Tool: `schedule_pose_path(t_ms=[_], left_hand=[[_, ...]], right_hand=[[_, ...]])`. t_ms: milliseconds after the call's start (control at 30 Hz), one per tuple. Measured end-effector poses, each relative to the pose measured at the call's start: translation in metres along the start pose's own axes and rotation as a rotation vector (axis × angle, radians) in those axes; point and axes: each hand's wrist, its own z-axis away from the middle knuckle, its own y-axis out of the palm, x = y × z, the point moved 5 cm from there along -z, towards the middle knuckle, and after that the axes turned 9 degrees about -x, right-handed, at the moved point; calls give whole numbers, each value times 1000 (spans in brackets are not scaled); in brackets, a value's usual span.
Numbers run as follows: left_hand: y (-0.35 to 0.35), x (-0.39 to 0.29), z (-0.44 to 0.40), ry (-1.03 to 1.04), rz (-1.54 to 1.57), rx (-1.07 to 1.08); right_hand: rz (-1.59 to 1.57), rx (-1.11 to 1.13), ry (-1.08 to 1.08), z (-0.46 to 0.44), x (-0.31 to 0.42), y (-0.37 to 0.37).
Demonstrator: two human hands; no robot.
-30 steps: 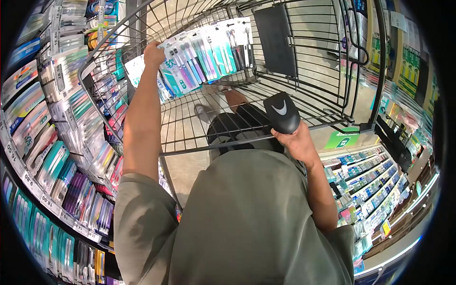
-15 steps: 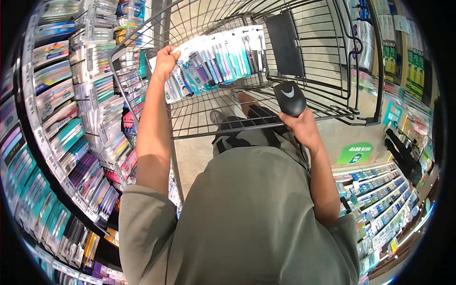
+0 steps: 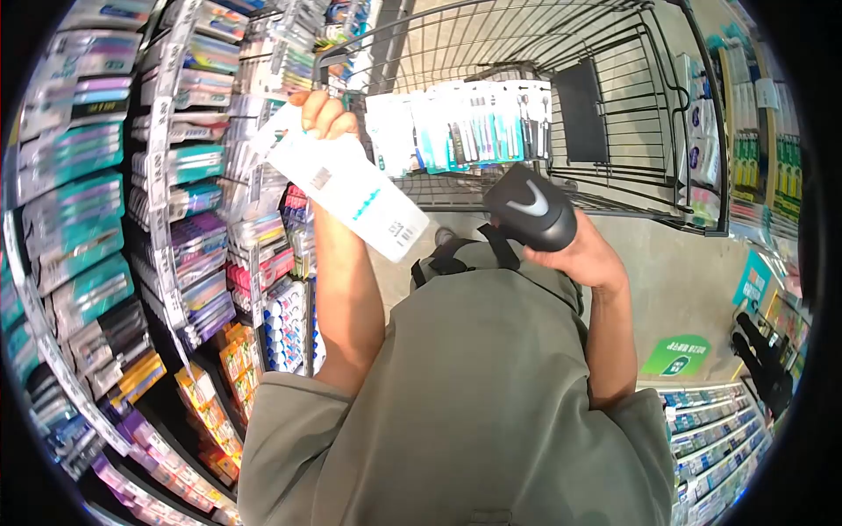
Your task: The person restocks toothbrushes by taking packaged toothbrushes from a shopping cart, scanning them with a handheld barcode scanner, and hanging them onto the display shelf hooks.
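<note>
My left hand (image 3: 326, 116) is closed on the top edge of a white package (image 3: 355, 188), whose pale back with a barcode faces the camera. The package hangs tilted in front of the cart's left side; its other face is hidden. My right hand (image 3: 589, 254) grips a black handheld device (image 3: 530, 209) with a light curved mark, near the cart's close edge. Beyond both hands, a row of packaged toothbrushes (image 3: 478, 127) lies in the wire shopping cart (image 3: 645, 206).
Shelves of packaged toothbrushes (image 3: 83, 149) rise close on the left, with price strips along their edges. More shelves (image 3: 719, 438) stand at the lower right, near a green floor sign (image 3: 677, 356). A black panel (image 3: 581, 112) hangs inside the cart.
My left hand has come back from the toothbrush row towards me, with a white package now in it. The cart and row appear farther right in view. My right hand still holds the device.
</note>
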Motion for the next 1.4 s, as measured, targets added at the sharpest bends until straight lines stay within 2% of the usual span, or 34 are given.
schedule_pose_path(t_ms=[33,67,167,300,400,500,600,700,733,767,800,833,900,933,967,1033,1067,1133,1200,1333,1400], left_hand=[[1,0,6,-29,113,31],[12,6,14,73,70,-8],[23,7,29,106,78,33],[37,-2,41,81,-4,193],[54,-7,49,116,-52,196],[68,-7,52,154,-68,170],[75,-5,52,173,-51,131],[80,-4,53,179,-51,85],[72,-5,53,159,-69,62],[67,-8,53,142,-96,42],[58,-9,56,121,-148,-69],[46,-8,60,105,-199,-179],[14,0,65,-78,-143,-309],[-2,3,72,-93,-145,-477],[-17,8,80,-109,-140,-649],[-34,14,86,-90,-340,-787],[-32,19,86,-87,-379,-804],[-37,19,84,-56,-394,-806],[-42,22,84,-27,-404,-809],[-13,42,80,-45,-542,-492],[-3,61,84,-101,-582,-479]], right_hand=[[25,119,-41,4,4,13],[59,188,29,7,2,23],[120,321,37,15,11,52],[217,372,-1,18,6,68],[229,327,-119,21,4,69],[266,418,-79,21,3,73],[307,468,-151,20,7,78],[417,461,-137,17,10,73],[303,375,-223,16,15,70],[311,320,-168,16,22,65],[315,268,-112,15,26,57],[208,193,-159,13,21,48],[157,10,-83,6,10,25],[23,-43,-125,-1,-5,13],[95,-131,-111,-8,-22,-3],[223,-316,-154,-10,-38,-27],[214,-310,-154,-10,-40,-32],[519,-469,-140,-6,-41,-50],[510,-482,-143,-9,-62,-64],[496,-514,-152,-12,-77,-72],[505,-531,-172,-14,-79,-73]])
